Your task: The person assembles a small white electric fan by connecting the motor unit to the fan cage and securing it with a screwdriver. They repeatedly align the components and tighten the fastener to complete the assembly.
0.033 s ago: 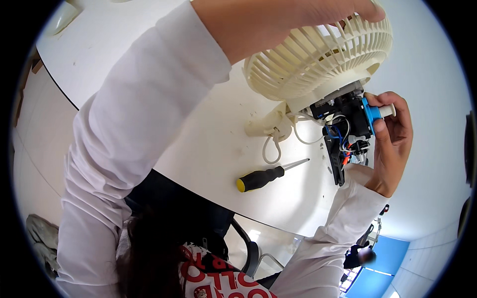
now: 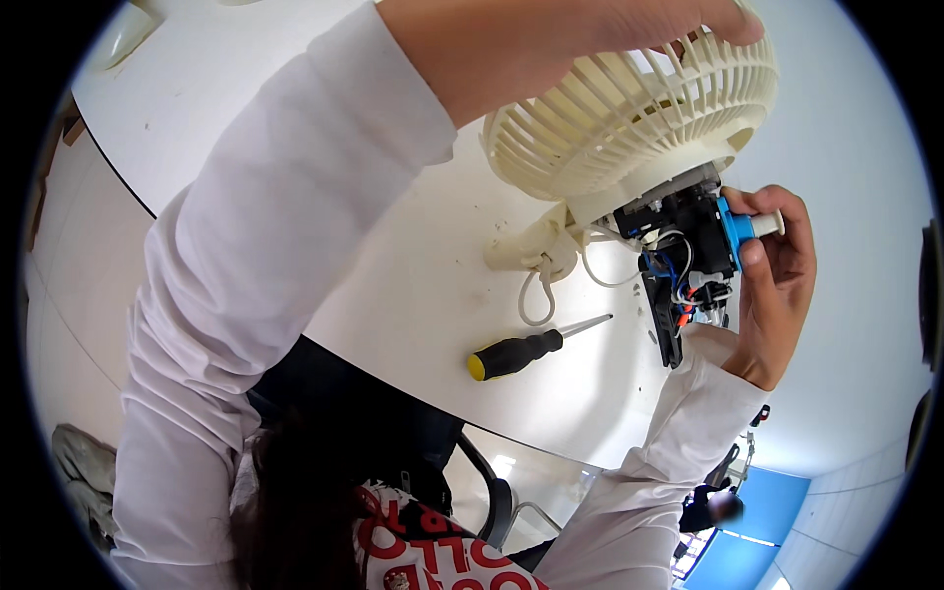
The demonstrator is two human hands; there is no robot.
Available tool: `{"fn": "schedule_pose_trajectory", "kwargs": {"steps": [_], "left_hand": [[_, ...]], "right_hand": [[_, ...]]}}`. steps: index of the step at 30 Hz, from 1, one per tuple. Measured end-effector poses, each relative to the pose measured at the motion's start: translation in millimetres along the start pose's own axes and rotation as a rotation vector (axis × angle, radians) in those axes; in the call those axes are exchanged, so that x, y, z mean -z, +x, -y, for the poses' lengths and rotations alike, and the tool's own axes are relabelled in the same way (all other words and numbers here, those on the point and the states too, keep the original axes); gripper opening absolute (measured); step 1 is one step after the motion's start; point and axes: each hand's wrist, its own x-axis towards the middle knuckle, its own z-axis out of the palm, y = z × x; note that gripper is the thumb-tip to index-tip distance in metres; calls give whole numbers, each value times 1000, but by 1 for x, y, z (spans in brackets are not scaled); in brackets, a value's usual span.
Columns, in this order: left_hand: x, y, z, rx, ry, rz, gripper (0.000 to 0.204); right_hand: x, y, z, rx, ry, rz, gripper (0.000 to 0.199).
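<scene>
A cream desk fan's ribbed grille [image 2: 629, 128] tilts above the white table [image 2: 423, 295]. My left hand [image 2: 610, 29] is closed over its upper rim; some fingertips are hidden behind the ribs. Behind the grille, the black motor unit [image 2: 688, 228] is exposed, with white, blue and red wires [image 2: 678, 270] hanging from it. My right hand [image 2: 784, 261] pinches a blue part [image 2: 733, 231] on the motor's rear between thumb and forefinger. From that part sticks out a pale knob [image 2: 770, 221]. The fan's cream stand [image 2: 526, 248] has a white cable loop [image 2: 525, 307].
A black and yellow screwdriver [image 2: 516, 355] lies near the table's front edge, tip to the right. Below the wires is a long black piece [image 2: 666, 324]. Small dark bits are scattered nearby. A black chair frame [image 2: 497, 501] stands below the edge; another person [image 2: 713, 506] is far off.
</scene>
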Motion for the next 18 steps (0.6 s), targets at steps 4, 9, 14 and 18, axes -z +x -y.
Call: {"fn": "schedule_pose_trajectory", "kwargs": {"steps": [4, 9, 14, 18], "left_hand": [[19, 5, 4, 23, -152, 187, 37], [20, 1, 8, -5, -150, 159, 37], [2, 5, 33, -204, -162, 58, 33], [4, 5, 35, -306, -242, 69, 30]], "right_hand": [[-5, -1, 3, 22, 38, 0, 37], [-8, -5, 10, -3, -57, 17, 41], [-26, -14, 5, 139, -129, -71, 58], [-32, -15, 10, 174, -286, -128, 60]]}}
